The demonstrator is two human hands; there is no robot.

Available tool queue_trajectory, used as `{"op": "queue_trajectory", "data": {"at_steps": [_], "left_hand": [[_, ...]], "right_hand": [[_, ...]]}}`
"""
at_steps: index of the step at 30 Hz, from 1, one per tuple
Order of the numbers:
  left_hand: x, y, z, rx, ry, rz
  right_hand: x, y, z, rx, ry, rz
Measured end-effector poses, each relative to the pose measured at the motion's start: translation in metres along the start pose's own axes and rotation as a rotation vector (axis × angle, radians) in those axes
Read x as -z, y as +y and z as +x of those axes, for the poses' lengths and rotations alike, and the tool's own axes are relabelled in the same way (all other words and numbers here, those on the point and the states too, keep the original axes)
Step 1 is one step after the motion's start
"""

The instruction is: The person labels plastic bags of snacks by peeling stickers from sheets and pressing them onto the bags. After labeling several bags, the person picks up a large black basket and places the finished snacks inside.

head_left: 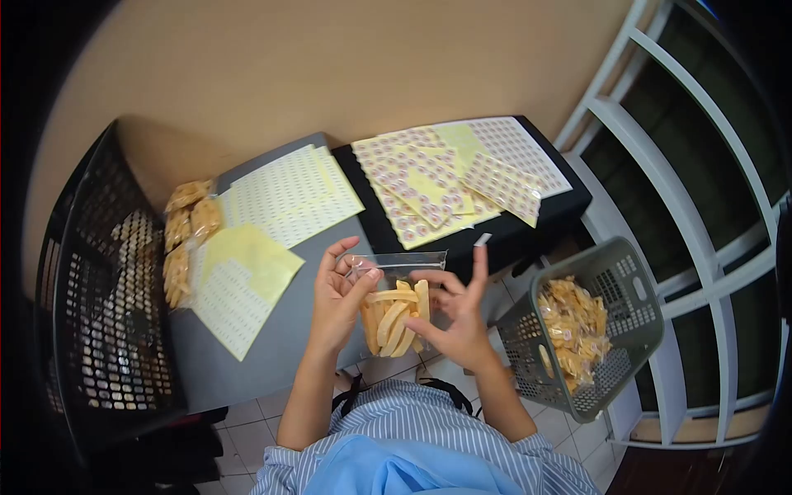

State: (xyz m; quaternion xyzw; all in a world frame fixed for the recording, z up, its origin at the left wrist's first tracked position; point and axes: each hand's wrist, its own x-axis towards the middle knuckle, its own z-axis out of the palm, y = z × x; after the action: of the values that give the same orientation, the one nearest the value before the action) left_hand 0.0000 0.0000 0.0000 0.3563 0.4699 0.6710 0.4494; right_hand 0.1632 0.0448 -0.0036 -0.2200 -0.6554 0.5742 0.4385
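Walls of a black lattice plastic basket (124, 305) are seen at the far left, beside a grey flat-topped table (280, 359). Just right of the basket, clear packets of pale orange stick-shaped snacks (188, 219) are piled on the table, partly overlapped by yellow and white sheets of small labels (239, 318); more white label sheets with yellow edges (297, 194) are spread behind. Near the middle, a clear plastic bag filled with pale orange snack sticks (394, 326) is held in front of the body, its flat transparent top uppermost. At its upper left, the bag is pinched by the left hand (337, 293), with the thumb laid over the front and the fingers loosely bent. Behind it, sheets of round red-and-white stickers (425, 186) are overlapped on a black-covered table (569, 206). At the bag's right side, the right hand (458, 318) is held half open, the thumb placed against the front and the middle finger bent near the top edge; whether the bag is pinched between them cannot be told. The index finger is raised, and a small white label (483, 240) is carried on its tip. Farther right, similar filled packets (575, 330) are contained in a grey-green perforated plastic basket (528, 363), and a white metal rack (709, 289) is seen beyond it
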Motion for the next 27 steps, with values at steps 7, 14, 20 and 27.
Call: {"op": "queue_trajectory", "data": {"at_steps": [7, 14, 20, 27], "left_hand": [[0.077, 0.018, -0.022, -0.152, 0.066, -0.058], [0.124, 0.026, -0.038, -0.215, 0.25, -0.159], [0.141, 0.035, -0.049, -0.23, 0.278, -0.157], [0.144, 0.037, -0.046, -0.268, 0.209, -0.118]], "right_hand": [[-0.092, 0.014, 0.03, -0.034, -0.108, 0.076], [-0.147, 0.018, 0.053, 0.173, 0.208, -0.021], [-0.195, 0.021, 0.054, 0.013, 0.087, 0.103], [-0.217, -0.023, 0.054, 0.368, 0.034, -0.714]]}}
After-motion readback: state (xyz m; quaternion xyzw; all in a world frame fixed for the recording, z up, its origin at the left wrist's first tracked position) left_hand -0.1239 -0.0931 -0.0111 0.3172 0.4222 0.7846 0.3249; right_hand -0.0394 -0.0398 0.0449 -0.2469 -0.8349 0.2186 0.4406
